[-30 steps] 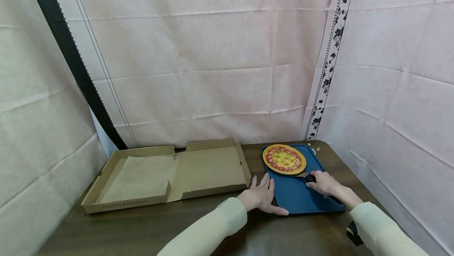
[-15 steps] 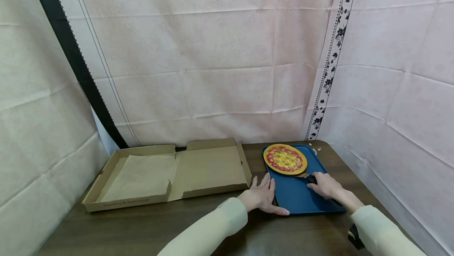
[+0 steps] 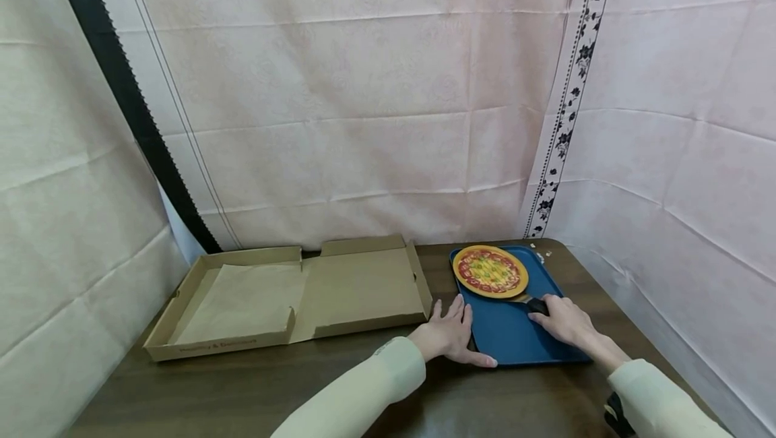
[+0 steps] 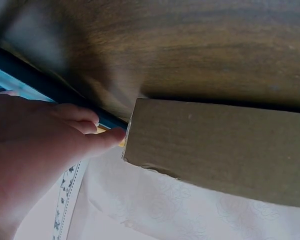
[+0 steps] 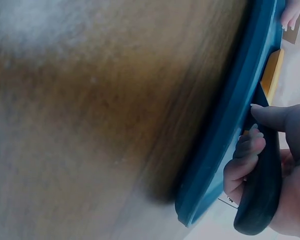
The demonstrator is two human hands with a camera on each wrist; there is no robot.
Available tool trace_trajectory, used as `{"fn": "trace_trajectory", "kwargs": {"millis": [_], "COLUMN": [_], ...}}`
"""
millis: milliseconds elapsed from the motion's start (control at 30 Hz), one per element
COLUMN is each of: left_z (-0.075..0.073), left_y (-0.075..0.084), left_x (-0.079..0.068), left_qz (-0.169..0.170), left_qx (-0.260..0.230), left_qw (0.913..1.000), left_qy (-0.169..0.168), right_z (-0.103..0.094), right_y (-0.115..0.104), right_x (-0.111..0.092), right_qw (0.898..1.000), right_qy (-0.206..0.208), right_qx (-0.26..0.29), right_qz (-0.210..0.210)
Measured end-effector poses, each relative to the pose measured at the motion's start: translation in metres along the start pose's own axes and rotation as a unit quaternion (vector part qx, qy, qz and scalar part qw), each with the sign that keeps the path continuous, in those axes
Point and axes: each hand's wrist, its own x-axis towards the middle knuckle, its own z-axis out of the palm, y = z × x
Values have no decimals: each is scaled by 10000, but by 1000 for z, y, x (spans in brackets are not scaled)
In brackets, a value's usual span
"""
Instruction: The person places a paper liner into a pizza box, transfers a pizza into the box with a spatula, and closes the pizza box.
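A round pizza (image 3: pixel 490 271) with a yellow rim lies at the far end of the blue tray (image 3: pixel 512 343). My right hand (image 3: pixel 565 320) grips the black handle of a pizza server (image 5: pixel 262 185), fingers and thumb curled round it in the right wrist view. The server's blade runs to the pizza's near edge, where its tip is hidden under the pizza. At the tray's left side rests my left hand (image 3: pixel 451 335), fingers spread, thumb pointing along the near left corner.
Left of the tray lies an open cardboard pizza box (image 3: pixel 364 290), its corner close to my left fingertips. A sheet of paper (image 3: pixel 242 303) lines its base. White cloth (image 3: pixel 364 121) hangs behind the brown table (image 3: pixel 273 391), and small white bits lie near its far right corner.
My right hand has shifted slightly to the right and nearer, still gripping the server. The whole head view has drifted a little. My left hand keeps its place on the tray.
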Motion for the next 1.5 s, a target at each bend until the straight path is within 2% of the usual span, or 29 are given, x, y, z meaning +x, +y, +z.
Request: {"fn": "trace_trajectory", "kwargs": {"millis": [200, 333, 400, 633, 1100, 1500], "left_z": [11, 18, 19, 7, 20, 17], "left_y": [-2, -4, -3, -2, -4, -5], "left_x": [17, 26, 26, 7, 27, 23], "left_qz": [-56, -114, -144, -123, -180, -45], "left_qx": [198, 291, 307, 74, 296, 164], "left_qw": [9998, 9995, 9994, 9999, 9994, 9998], "left_qy": [-55, 46, 57, -20, 26, 87], "right_z": [0, -1, -1, -1, -5, -13], "right_y": [-1, -1, -2, -3, -8, -22], "right_x": [-2, -3, -3, -3, 3, 5], "right_qw": [10000, 9999, 9999, 9998, 9997, 9993], "right_qy": [70, 101, 110, 148, 125, 167], "right_qx": [23, 19, 21, 62, 168, 215], "right_qz": [-40, -73, -87, -135, -159, -268]}}
